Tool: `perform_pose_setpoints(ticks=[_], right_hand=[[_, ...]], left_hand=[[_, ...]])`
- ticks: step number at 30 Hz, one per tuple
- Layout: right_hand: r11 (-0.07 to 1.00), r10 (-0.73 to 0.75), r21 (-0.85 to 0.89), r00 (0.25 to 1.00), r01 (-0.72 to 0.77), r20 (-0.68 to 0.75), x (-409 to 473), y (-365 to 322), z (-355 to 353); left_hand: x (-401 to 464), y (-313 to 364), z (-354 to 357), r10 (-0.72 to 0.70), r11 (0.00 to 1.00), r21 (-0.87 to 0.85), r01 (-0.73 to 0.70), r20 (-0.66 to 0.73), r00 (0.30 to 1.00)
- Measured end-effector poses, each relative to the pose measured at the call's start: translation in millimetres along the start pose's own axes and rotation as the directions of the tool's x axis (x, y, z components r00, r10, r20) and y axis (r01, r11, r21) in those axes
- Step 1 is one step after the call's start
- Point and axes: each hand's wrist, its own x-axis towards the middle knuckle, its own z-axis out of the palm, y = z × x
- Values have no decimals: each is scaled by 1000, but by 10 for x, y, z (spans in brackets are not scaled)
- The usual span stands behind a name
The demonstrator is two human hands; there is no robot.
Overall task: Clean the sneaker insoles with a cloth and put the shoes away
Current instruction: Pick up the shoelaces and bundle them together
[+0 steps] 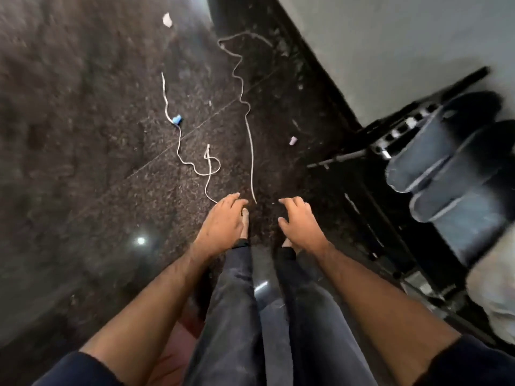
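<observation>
From the head camera, the left hand (223,221) and right hand (299,227) hang over the dark floor (83,135). The fingers of both are loose and a little spread, holding nothing. The shoes (434,162) sit on a black rack (390,140) off to the right, blurry. No cloth shows. I think the next job is getting a shoe: turn right, reach slowly, and step over the white cords (250,151).

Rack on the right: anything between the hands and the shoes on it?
Nothing visible. Both the left hand and right hand hang empty over bare floor; the shoes sit on the rack to the right, unobstructed. The cords lie ahead, off that path.
</observation>
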Motion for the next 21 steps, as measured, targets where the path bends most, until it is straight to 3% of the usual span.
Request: perform_pose_setpoints(ticks=[7,13,18,21], right_hand=[[990,123,47,983,-131,140,1723,400,1216],[989,145,-8,971,-146,190,2844,897,2255],[973,205,-121,978,-199,39,3237,978,2872],[973,152,-162,986,-162,-72,3281,944,3030]], left_hand=[[1014,-1172,1010,-128,991,-36,128,2,992],[1824,-2059,2113,-83,996,-17,85,95,992],[2205,-2378,2709,-97,995,-26,101,122,988],[2276,-2420,2843,-93,995,-23,97,137,986]])
